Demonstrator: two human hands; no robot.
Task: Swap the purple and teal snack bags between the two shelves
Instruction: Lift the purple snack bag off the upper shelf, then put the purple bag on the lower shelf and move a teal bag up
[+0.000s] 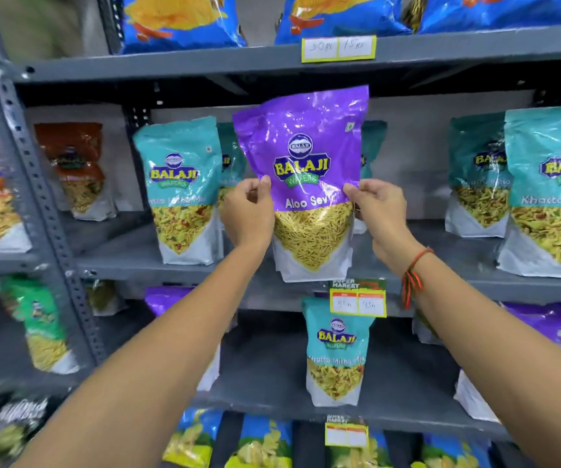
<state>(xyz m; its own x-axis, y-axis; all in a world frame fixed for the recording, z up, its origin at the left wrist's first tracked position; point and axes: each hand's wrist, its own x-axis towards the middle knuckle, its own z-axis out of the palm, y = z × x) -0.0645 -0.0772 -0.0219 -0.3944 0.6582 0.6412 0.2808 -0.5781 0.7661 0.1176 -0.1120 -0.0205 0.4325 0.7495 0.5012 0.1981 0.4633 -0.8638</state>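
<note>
The purple bag [306,157] at the centre of the frame reads "BALAJI WAFERS" and "Aloo Sev", with thin yellow strands pictured on its lower half. It is held upright, its base at the front edge of the middle shelf [137,265]. Teal bags [181,187] stand left and right of it on that shelf, also marked "BALAJI WAFERS"; one more is partly hidden behind it. On the lower shelf [265,393] another teal bag [336,349] stands alone at lower centre, with purple bags [549,322] at the right edge and one behind the left forearm. A price tag [358,297] headed "SUPER MARKET" hangs just above it. Blue chip bags [178,18] line the top. The left hand [247,214] pinches the purple bag's left edge, and the right hand [378,211] pinches its right edge, with a red thread [412,275] on that wrist.
</note>
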